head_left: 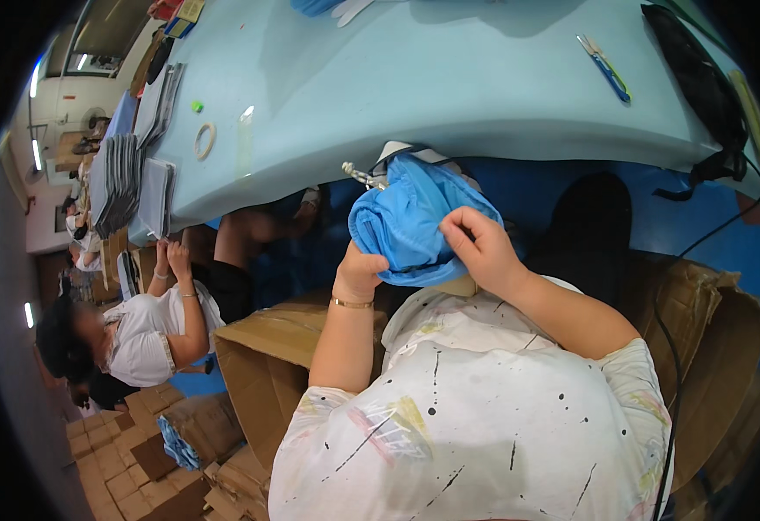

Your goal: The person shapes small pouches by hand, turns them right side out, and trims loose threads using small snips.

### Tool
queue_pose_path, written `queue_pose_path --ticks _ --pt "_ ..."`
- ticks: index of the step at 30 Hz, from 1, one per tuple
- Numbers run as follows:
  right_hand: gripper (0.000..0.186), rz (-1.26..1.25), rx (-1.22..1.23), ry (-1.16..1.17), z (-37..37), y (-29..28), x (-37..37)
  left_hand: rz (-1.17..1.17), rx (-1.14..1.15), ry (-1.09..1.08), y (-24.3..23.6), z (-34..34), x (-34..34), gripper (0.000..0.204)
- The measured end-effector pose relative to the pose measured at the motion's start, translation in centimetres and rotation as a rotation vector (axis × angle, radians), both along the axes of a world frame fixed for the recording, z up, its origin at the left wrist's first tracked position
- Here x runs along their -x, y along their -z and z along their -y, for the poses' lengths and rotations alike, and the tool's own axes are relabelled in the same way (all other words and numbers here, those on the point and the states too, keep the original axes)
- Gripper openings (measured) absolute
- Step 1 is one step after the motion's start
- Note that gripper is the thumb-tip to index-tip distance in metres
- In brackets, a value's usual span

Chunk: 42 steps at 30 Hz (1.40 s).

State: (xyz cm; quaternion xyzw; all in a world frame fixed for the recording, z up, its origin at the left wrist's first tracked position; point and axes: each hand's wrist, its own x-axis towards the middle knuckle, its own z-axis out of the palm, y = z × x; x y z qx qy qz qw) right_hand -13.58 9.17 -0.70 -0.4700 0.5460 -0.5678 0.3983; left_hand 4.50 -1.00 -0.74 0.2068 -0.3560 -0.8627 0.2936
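Note:
A bright blue fabric item (410,213) with white trim and a knotted cream cord (364,174) is held over my lap, just below the table's front edge. My left hand (361,269) grips its lower left, thumb lying on the cloth, with a bracelet at the wrist. On the right side, my right hand (471,243) pinches the fabric between thumb and index finger, its other fingers curled.
A light blue table (415,78) bears scissors (604,69), a tape roll (204,141), grey stacks (115,182) and a black bag (693,78). Open cardboard boxes (710,365) flank me. A co-worker (145,339) sits at left. A black cable (662,321) runs down at right.

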Motion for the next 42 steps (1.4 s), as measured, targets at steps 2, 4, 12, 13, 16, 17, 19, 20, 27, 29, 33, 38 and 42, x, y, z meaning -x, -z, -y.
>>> queue_pose_path --ticks 2,4,12,13,16,17,19,20,27,29,33,38,42 --pt "0.020 0.249 -0.141 -0.005 0.5 1.7 0.5 -0.005 0.041 0.055 -0.8 -0.9 0.3 0.094" --pt "0.022 0.367 -0.178 0.003 1.1 3.6 0.7 0.122 -0.071 0.029 -1.5 -2.3 1.1 0.085" --pt "0.022 0.670 -0.267 -0.029 1.6 4.8 0.5 0.366 -0.058 -0.242 -3.2 -4.8 4.0 0.046" --pt "0.022 0.677 -0.269 -0.036 1.7 4.8 0.6 0.366 -0.057 -0.243 -3.0 -4.9 4.1 0.046" --pt "0.022 0.662 -0.291 -0.036 1.6 4.5 0.8 0.340 -0.125 -0.318 -2.5 -4.8 4.3 0.039" --pt "0.022 0.663 -0.289 -0.033 1.6 4.5 0.9 0.337 -0.138 -0.320 -2.5 -4.8 4.2 0.037" --pt "0.022 0.631 -0.292 -0.038 1.6 4.5 1.1 0.335 -0.151 -0.320 -2.5 -4.8 4.2 0.036" --pt "0.022 0.633 -0.291 -0.036 1.5 4.4 1.2 0.328 -0.159 -0.319 -2.4 -4.8 4.2 0.035" --pt "0.021 0.645 -0.332 -0.034 1.3 4.6 1.5 0.332 -0.200 -0.286 -2.0 -4.4 4.1 0.035" --pt "0.019 0.644 -0.338 -0.044 1.1 4.5 1.5 0.308 -0.206 -0.287 -1.7 -4.4 3.9 0.036" --pt "0.013 0.219 -0.054 0.112 0.0 1.9 1.8 0.241 -0.201 -0.318 -1.1 -4.6 3.8 0.035" --pt "0.019 -0.216 0.224 0.099 -0.4 -1.2 2.1 0.263 -0.136 -0.276 -1.2 -5.0 4.0 0.035" --pt "0.010 -0.222 0.164 0.131 -0.3 -1.0 2.5 0.282 -0.039 -0.230 -2.3 -4.9 4.5 0.036"
